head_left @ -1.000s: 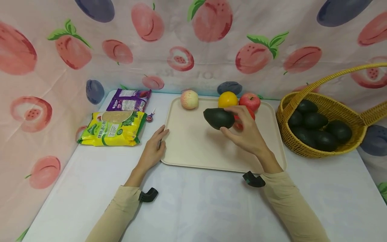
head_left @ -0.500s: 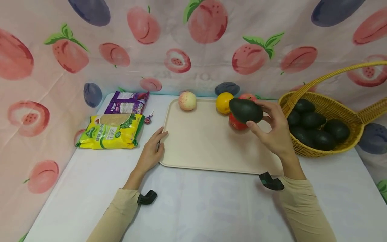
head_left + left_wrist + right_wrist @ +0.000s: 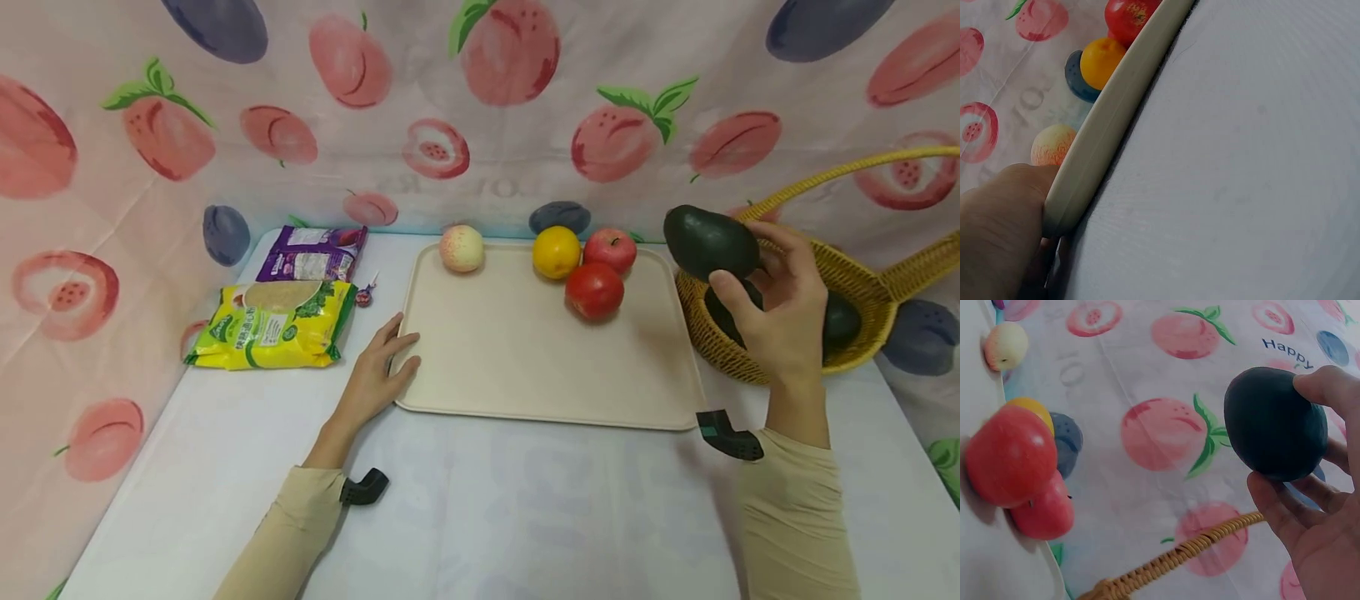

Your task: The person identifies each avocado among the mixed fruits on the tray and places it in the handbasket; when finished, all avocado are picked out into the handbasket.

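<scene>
A dark green avocado (image 3: 708,242) is held up by my right hand (image 3: 791,312), thumb on the near side and fingers on the far side. Both are in front of and above the woven basket (image 3: 697,337), where more avocados show, partly hidden by my hand. My left hand (image 3: 369,379) rests at the left rim of the beige tray (image 3: 510,358), its thumb and a finger lying over the edge. On the tray are a peach (image 3: 462,248), an orange (image 3: 557,252), a red apple (image 3: 612,251) and a tomato (image 3: 594,292).
Left of the tray lie a yellow-green food bag (image 3: 277,325), a purple snack pack (image 3: 313,253) and a small lollipop (image 3: 364,296). The basket's tall handle (image 3: 847,169) arches up at the right. A fruit-print cloth (image 3: 525,158) hangs behind the table.
My right hand has carried the avocado rightward from over the tray to the basket, uncovering the tomato and apple. My left hand has stayed at the tray's rim, fingers slightly more spread.
</scene>
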The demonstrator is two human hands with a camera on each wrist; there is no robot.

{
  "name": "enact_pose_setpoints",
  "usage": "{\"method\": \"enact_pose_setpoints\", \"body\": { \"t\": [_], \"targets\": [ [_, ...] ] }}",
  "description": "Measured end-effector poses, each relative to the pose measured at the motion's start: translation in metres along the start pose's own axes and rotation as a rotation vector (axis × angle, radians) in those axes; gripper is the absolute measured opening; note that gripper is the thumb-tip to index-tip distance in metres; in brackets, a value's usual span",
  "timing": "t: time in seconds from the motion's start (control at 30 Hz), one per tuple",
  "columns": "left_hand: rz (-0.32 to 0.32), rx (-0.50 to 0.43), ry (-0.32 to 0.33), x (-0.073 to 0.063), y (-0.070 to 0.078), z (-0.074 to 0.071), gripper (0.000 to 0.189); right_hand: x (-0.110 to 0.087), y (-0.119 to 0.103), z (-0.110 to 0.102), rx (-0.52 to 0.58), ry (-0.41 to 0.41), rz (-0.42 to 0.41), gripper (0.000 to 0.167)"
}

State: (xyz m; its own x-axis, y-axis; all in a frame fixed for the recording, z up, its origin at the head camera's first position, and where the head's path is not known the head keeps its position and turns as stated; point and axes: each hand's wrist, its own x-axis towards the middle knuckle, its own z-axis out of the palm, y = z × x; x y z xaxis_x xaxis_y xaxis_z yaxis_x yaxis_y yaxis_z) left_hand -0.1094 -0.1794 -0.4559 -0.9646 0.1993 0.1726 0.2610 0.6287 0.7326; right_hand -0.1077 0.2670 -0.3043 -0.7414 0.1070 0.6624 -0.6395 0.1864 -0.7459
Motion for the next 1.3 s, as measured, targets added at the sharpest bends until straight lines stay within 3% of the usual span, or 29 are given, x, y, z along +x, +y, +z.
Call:
{"method": "enact_pose_setpoints", "body": {
  "t": [0.17, 0.33, 0.67, 0.87, 1.13, 1.3],
  "targets": [
    [-0.016, 0.003, 0.014, 0.0, 0.0, 0.0, 0.04, 0.006, 0.001, -0.009, 0.008, 0.046, -0.008, 0.055],
    [-0.005, -0.004, 0.016, 0.004, 0.001, 0.002, 0.04, 0.009, 0.003, -0.022, -0.088, 0.054, -0.027, 0.055],
    [-0.019, 0.005, -0.007, 0.003, 0.003, 0.002, 0.04, -0.004, 0.023, -0.073, -0.248, 0.097, 0.021, 0.054],
    [-0.009, 0.008, 0.003, 0.003, 0.001, 0.001, 0.039, -0.007, 0.03, -0.095, -0.216, 0.169, 0.036, 0.053],
    [-0.017, 0.007, -0.001, 0.002, 0.002, 0.0, 0.039, -0.012, 0.041, -0.112, -0.19, 0.232, 0.114, 0.053],
    [-0.016, 0.006, -0.001, 0.002, 0.002, 0.001, 0.039, -0.018, 0.052, -0.121, -0.387, 0.256, 0.325, 0.053]
  ]
}}
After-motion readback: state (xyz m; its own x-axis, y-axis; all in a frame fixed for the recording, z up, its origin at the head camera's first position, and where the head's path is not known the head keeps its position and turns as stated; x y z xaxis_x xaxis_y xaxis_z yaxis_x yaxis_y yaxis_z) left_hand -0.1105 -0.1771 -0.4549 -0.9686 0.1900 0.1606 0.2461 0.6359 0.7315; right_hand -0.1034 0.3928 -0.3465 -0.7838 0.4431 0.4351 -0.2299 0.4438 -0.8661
